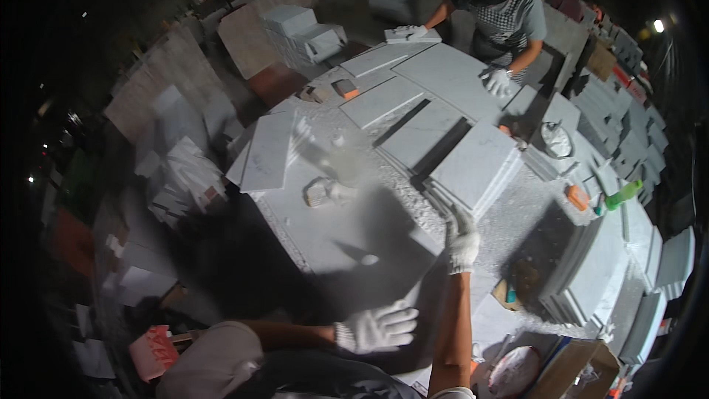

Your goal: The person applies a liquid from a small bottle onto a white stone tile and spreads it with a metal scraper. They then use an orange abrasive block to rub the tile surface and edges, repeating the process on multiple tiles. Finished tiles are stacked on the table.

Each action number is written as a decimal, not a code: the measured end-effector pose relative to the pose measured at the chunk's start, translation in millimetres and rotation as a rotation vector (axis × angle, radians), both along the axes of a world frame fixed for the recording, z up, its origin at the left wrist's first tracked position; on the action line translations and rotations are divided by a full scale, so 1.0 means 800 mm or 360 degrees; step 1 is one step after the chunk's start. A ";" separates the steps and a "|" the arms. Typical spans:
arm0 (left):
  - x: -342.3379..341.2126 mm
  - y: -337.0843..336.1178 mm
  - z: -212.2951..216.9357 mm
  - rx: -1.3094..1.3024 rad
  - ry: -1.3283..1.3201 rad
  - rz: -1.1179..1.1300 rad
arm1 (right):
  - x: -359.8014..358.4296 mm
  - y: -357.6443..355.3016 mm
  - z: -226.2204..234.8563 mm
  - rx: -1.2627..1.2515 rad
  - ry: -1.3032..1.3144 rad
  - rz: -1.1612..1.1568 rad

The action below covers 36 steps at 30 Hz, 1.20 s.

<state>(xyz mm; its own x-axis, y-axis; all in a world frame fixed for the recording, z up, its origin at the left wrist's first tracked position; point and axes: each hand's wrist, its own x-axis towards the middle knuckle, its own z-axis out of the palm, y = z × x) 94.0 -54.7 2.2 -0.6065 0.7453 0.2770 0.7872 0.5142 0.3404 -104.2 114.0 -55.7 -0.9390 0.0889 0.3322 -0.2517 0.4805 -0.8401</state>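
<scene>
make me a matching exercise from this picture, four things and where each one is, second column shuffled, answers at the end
1. right hand
2. left hand
3. green object
4. brown box

A. right of an orange object
B. low in the picture, near its lower right
C. at a slab stack's near corner
D. low centre, fingers extended

Pairs: 1-C, 2-D, 3-A, 4-B

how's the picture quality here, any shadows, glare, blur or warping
Head view: round black fisheye rim, straight edges bent near it; head view: bright lamp glaring upper right, far background dim; head view: dark shadow across the pale slab; head view: right hand looks slightly blurred at the fingers.
</scene>
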 end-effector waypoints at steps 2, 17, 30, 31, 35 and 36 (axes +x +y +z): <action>0.009 -0.020 0.003 0.0163 0.0071 0.0171 | 0.024 0.018 0.006 0.0538 0.0067 0.0022; 0.023 -0.061 0.013 0.0640 -0.0169 0.0763 | 0.360 -0.027 0.024 0.1488 -0.0266 0.1244; 0.049 -0.077 0.005 0.0596 -0.0222 0.0593 | 0.137 0.093 0.034 0.1661 -0.0319 -0.0039; 0.052 -0.080 0.001 0.0625 -0.0238 0.0668 | 0.156 0.084 0.032 0.1680 -0.0287 0.0023; 0.055 -0.086 -0.010 0.0706 -0.0624 0.0683 | 0.274 0.012 0.037 0.1438 -0.0162 0.0660; 0.053 -0.086 -0.012 0.0618 -0.0508 0.0644 | 0.301 0.009 0.043 0.1278 -0.0090 0.0634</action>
<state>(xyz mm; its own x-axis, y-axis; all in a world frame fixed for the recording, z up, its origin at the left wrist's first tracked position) 136.5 -123.9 -7.2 -0.9158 0.3221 0.2400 0.3862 0.5414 0.7468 136.4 120.9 -21.6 -0.8675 -0.4860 0.1062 -0.4936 0.8146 -0.3047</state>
